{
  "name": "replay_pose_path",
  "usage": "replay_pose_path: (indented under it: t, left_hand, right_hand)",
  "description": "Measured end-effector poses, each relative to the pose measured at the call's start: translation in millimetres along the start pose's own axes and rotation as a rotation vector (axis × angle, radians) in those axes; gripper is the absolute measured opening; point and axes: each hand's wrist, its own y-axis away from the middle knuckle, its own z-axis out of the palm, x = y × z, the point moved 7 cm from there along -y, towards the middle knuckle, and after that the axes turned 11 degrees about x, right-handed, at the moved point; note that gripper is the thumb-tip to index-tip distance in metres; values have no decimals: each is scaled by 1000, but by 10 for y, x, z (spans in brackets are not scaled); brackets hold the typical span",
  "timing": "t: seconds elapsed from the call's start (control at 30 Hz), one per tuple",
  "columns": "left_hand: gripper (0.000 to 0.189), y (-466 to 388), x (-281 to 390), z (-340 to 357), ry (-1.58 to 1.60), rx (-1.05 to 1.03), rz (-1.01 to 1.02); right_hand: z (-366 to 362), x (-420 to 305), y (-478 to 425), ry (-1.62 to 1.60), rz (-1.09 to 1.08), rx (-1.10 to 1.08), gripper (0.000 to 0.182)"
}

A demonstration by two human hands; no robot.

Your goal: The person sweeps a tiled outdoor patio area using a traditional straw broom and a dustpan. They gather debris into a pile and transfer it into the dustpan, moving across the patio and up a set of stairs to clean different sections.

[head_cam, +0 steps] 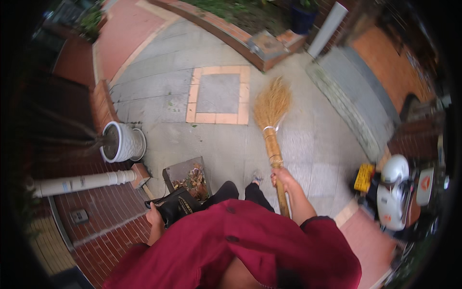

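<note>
My right hand point(283, 179) is closed round the handle of a straw broom point(272, 104), whose bristles point away from me, just above or on the grey paving; contact cannot be told. At the left, my left hand point(154, 215) grips the upper part of a black dustpan point(180, 206), which bears writing. Dry leaves and litter point(193, 179) lie in the pan's open, grey-brown scoop point(186, 167). Part of the left hand is hidden behind the black part. A few green leaves point(171, 104) lie on the paving beyond.
A white planter point(121, 142) with a saucer and a white pipe point(90, 183) stand by the brick wall at left. A low brick border point(216, 30) runs ahead. At right are a stone step point(346, 104), a yellow object point(364, 177) and a white scooter point(391, 207) with a helmet point(395, 169).
</note>
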Motion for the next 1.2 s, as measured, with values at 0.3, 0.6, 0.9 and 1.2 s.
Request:
replay_pose_path:
  t: [0.3, 0.6, 0.9, 1.2]
  left_hand:
    - [55, 907, 103, 58, 157, 39, -308]
    - [55, 2659, 110, 184, 182, 22, -778]
    - [70, 5153, 214, -569, 75, 334, -1384]
    - [47, 6967, 1161, -1557, 248, 696, -1724]
  right_hand:
    - [1669, -1143, 72, 589, -169, -374, 13]
    - [1858, -2565, 689, 1528, -460, -479, 39]
    - [1747, -2719, 395, 2327, -556, -1097, 50]
    - [649, -1928, 12, 2649, -275, -1619, 48]
